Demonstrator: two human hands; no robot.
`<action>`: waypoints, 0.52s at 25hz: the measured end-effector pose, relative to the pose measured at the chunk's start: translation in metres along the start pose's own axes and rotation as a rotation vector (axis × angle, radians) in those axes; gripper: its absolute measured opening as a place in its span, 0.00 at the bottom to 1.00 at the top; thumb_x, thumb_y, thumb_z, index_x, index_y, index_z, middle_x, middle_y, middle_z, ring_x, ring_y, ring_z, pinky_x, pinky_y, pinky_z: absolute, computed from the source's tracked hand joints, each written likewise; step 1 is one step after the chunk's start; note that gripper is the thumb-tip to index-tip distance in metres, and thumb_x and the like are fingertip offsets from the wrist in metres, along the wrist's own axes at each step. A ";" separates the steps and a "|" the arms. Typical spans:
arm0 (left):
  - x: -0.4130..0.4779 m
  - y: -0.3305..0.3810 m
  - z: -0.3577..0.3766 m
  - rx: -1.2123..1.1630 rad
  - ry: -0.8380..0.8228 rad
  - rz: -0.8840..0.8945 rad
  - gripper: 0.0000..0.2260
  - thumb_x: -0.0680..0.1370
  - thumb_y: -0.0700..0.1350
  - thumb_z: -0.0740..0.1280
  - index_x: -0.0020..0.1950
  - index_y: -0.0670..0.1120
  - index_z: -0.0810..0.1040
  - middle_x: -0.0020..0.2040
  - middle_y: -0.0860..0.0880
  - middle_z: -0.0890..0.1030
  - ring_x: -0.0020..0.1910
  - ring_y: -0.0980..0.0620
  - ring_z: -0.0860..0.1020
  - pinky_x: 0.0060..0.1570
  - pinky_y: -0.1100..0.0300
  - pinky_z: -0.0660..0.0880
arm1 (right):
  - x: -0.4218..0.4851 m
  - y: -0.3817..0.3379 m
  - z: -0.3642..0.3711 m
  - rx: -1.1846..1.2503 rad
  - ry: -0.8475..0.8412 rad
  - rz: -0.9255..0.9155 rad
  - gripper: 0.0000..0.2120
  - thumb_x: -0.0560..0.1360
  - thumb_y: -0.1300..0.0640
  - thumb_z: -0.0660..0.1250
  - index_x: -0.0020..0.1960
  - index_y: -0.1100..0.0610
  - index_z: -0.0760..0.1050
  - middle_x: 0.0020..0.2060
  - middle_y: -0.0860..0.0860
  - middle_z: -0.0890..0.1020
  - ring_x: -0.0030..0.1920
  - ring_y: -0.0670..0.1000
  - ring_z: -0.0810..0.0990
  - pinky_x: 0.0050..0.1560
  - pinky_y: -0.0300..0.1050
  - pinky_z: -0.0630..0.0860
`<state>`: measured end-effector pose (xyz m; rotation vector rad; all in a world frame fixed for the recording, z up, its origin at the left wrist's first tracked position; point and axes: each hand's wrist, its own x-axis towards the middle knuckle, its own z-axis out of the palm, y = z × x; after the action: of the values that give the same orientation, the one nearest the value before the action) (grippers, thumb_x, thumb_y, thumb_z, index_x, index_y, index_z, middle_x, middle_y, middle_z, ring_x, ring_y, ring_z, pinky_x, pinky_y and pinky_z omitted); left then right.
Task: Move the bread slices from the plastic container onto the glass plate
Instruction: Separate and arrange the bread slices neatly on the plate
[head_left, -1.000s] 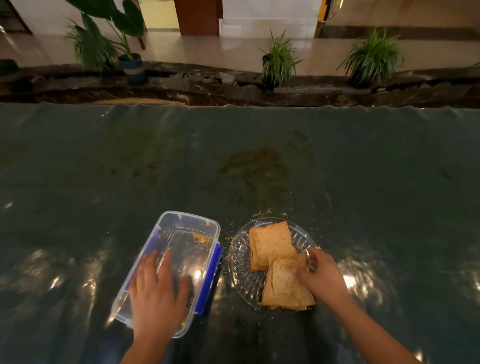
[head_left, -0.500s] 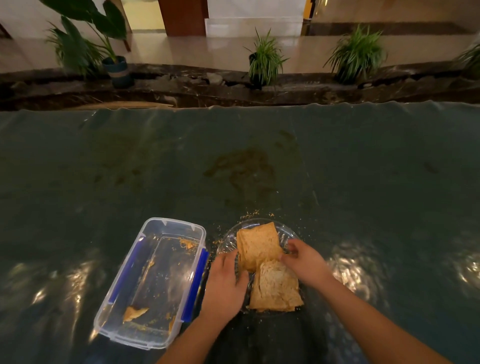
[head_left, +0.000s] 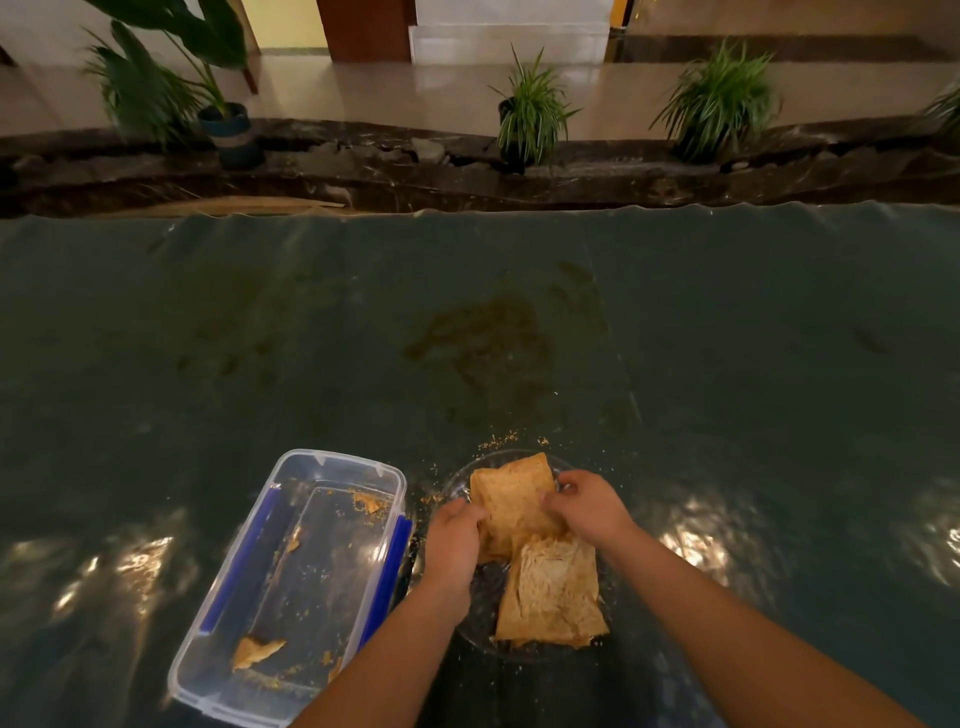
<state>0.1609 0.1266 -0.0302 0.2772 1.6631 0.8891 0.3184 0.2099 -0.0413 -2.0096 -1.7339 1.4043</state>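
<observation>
Two toasted bread slices lie on the round glass plate (head_left: 452, 480). The far slice (head_left: 511, 499) is pinched on its left edge by my left hand (head_left: 454, 540) and on its right edge by my right hand (head_left: 589, 506). The near slice (head_left: 550, 597) rests flat, overlapping the plate's front rim. To the left, the clear plastic container (head_left: 343, 462) with blue clips stands open and holds only crumbs and a small bread scrap (head_left: 254, 649).
A dark green, shiny cloth covers the table, with a brown stain (head_left: 483, 343) beyond the plate and crumbs (head_left: 501, 441) around it. Past the far table edge stand potted plants (head_left: 530, 114) on a dark ledge.
My left hand left the container and came onto the far slice's left edge. My right hand shifted from the near slice up to the far slice's right edge.
</observation>
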 end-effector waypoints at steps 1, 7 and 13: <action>0.001 0.001 0.001 -0.008 0.003 -0.001 0.08 0.77 0.42 0.63 0.53 0.45 0.78 0.55 0.42 0.81 0.56 0.44 0.79 0.63 0.41 0.74 | 0.002 0.000 0.001 0.036 0.001 0.010 0.24 0.74 0.52 0.70 0.66 0.59 0.72 0.49 0.53 0.84 0.49 0.53 0.83 0.55 0.53 0.79; 0.004 0.004 0.010 0.003 -0.019 0.027 0.24 0.75 0.43 0.63 0.70 0.36 0.69 0.67 0.34 0.75 0.66 0.36 0.74 0.68 0.37 0.69 | 0.008 0.001 0.002 0.150 0.039 0.005 0.18 0.73 0.56 0.71 0.62 0.57 0.75 0.46 0.50 0.83 0.46 0.53 0.83 0.52 0.55 0.81; 0.005 -0.001 0.008 -0.005 -0.008 0.084 0.21 0.75 0.42 0.66 0.67 0.52 0.74 0.59 0.51 0.80 0.59 0.51 0.78 0.60 0.47 0.75 | 0.013 0.005 0.003 0.173 0.047 -0.031 0.19 0.73 0.58 0.71 0.63 0.56 0.75 0.50 0.52 0.84 0.47 0.53 0.84 0.52 0.57 0.81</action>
<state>0.1671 0.1319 -0.0350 0.3490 1.6509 0.9539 0.3183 0.2178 -0.0534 -1.9020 -1.5597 1.4317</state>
